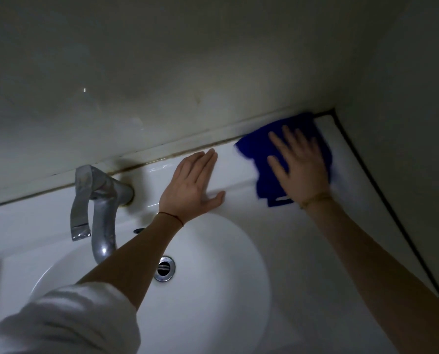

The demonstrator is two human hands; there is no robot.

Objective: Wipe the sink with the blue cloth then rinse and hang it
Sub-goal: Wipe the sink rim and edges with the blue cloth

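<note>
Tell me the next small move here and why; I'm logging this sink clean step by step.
Probably sweep the blue cloth leftward along the sink's back ledge toward the faucet. The right hand presses it flat in the far right corner, so that end is covered, while the ledge stretch to its left looks unwiped. The left hand, resting flat there, would need to lift away.

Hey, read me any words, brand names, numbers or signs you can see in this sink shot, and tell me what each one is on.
None: no readable text anywhere in this view.
Faucet: no brand mark visible, only glare.
Blue cloth: a paler patch near its lower edge, possibly a tag, too blurred to read.
Sink and wall: plain, no lettering.
</note>
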